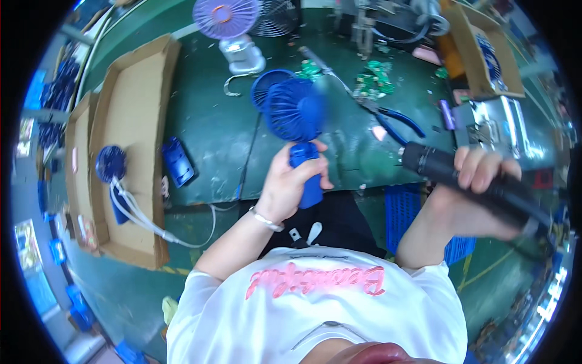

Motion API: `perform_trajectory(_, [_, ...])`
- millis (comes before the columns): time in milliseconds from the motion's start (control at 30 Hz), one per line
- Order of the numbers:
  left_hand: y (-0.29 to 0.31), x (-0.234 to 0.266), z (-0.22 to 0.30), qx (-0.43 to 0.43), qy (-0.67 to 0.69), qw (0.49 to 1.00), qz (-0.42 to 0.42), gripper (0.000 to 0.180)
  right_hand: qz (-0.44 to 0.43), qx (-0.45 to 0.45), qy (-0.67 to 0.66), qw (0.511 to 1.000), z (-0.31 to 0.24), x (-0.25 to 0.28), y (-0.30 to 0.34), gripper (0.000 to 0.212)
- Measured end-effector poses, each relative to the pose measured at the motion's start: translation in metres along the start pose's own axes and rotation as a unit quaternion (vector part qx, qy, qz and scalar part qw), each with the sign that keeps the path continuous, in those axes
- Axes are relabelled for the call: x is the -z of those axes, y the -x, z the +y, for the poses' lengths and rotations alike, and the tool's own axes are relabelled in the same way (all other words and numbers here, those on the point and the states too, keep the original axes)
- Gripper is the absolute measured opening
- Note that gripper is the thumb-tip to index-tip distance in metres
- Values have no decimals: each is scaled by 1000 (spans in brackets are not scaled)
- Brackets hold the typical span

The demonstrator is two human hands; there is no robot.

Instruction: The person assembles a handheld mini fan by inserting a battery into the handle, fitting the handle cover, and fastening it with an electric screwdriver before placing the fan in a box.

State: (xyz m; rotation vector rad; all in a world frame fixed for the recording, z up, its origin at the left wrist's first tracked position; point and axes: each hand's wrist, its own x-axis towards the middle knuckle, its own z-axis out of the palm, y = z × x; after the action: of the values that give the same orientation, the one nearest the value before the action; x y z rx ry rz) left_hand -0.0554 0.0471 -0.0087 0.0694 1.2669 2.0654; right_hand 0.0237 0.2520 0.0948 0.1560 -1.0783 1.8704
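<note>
Left hand point(290, 182) wrapped tight round the handle of a blue fan point(297, 121), held just above the near edge of the green bench point(206, 127); right hand point(479, 182) clenched round a black power screwdriver point(467, 182) off the bench's near right corner, well apart from the fan. Could slip off the screw and gouge the plastic if brought in crooked, or jam if the fan twists. Crowded bench: cardboard trays point(136, 91) along the left edge, a purple fan point(233, 30) at the far edge, blue pliers point(394, 118) and green circuit boards point(376, 76) toward the far right.
</note>
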Motion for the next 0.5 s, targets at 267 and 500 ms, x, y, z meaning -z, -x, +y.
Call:
perform_trajectory(267, [6,1,3,-17,-39,999,31,28,-178,-30,-28,983,33,-53,40,65])
perform_trajectory(500, [4,5,-3,-17,-11,1000,6,26,-206,-28,-9,978,46,-54,41,71])
